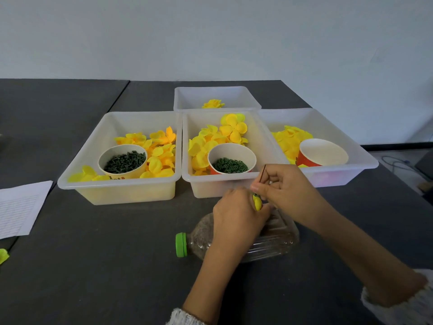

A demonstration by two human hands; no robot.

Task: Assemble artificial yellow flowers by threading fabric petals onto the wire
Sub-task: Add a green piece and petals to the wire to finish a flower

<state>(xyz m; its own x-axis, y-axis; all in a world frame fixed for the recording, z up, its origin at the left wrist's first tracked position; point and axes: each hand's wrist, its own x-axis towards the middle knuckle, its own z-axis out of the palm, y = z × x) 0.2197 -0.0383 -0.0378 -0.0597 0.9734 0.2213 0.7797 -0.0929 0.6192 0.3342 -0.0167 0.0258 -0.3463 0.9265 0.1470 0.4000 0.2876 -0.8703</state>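
Now left hand (236, 212) grips soft yellow petal (257, 201), right hand (284, 187) pinches thin wire (263, 172).

The right hand (284, 186) pinches a thin wire (263, 172) while the left hand (236, 209) holds a yellow petal (257, 201) beside it.

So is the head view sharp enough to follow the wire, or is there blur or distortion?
Head view: even, soft light, no glare; the wire is thin but visible above the right hand; wide-angle bending curves the bins' edges; the left hand looks slightly soft.
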